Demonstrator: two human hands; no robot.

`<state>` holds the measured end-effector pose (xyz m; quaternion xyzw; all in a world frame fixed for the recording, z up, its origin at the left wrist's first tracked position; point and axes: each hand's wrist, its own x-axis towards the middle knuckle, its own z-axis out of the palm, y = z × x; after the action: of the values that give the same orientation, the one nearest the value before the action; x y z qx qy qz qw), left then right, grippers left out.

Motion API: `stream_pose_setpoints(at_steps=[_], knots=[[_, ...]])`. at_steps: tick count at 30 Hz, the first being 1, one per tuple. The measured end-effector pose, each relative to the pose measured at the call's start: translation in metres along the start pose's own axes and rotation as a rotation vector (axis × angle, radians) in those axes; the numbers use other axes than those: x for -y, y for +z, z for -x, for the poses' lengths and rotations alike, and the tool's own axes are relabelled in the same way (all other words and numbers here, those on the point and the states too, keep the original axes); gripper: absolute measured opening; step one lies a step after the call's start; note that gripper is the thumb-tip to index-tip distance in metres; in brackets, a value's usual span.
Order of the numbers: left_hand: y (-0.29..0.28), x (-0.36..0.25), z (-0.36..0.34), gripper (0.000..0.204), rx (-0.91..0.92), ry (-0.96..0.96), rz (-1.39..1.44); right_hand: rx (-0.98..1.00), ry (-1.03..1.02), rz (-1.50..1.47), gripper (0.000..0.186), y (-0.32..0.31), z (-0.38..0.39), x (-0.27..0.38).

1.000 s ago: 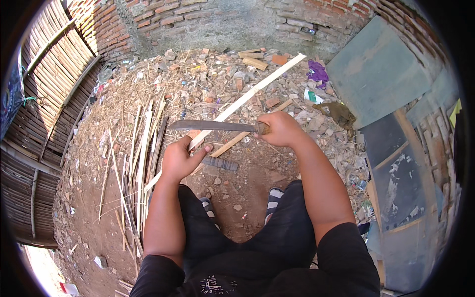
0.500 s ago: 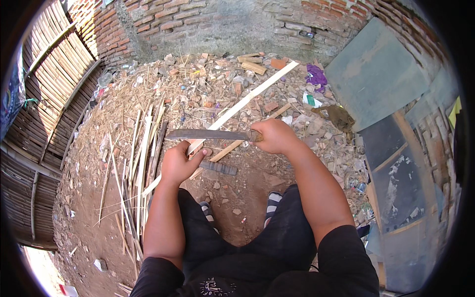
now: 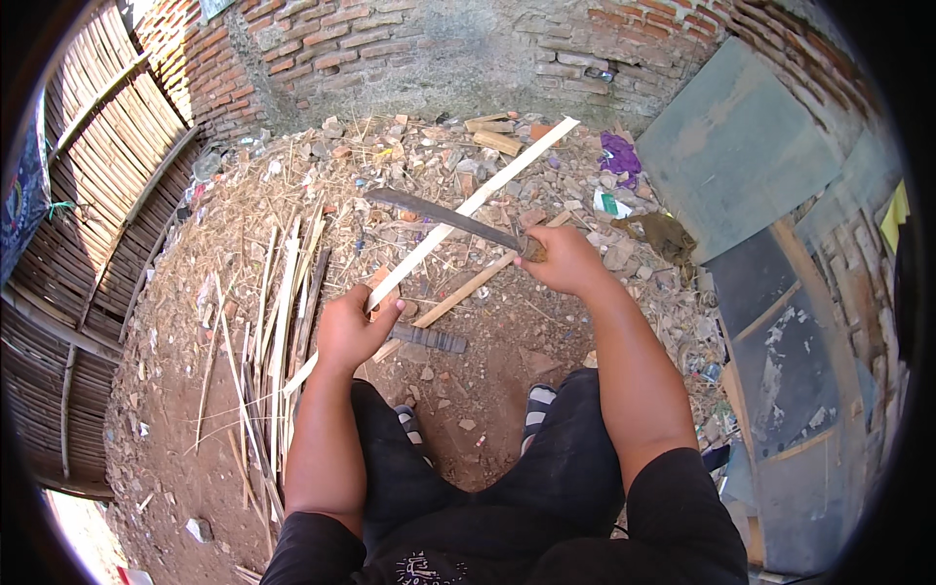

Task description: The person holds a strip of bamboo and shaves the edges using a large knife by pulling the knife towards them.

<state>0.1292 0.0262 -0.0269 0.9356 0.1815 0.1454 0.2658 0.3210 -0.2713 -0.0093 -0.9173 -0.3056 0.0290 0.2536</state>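
Pale wood strip — slants up & away from L grip; long knife across it, now tilted, farther from L grip than b4 (was near-level), so any contact pt ~mid-strip. L pinching strip — R grip wrapped round knife.

knife handle partly hidden by the right hand, pale wooden strip partly covered by the left hand, blue cloth on the left cut off

The left hand holds a pale strip pointing between one and two o'clock; the right hand holds a machete, tip toward ten o'clock.
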Motion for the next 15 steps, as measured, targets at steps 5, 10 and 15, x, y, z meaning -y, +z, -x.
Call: stream_pose_setpoints(at_steps=[5,10,15], knots=[[0.002,0.002,-0.001,0.047,-0.008,0.094,-0.002,0.157,-0.262,0.123,0.038,0.017,0.003,0.029],[-0.001,0.009,-0.001,0.051,-0.014,0.041,0.058,-0.006,-0.040,-0.020,0.042,0.004,-0.004,-0.003],[-0.003,0.005,-0.001,0.052,0.003,0.023,0.037,-0.201,0.132,-0.095,0.043,-0.004,-0.003,-0.027]])
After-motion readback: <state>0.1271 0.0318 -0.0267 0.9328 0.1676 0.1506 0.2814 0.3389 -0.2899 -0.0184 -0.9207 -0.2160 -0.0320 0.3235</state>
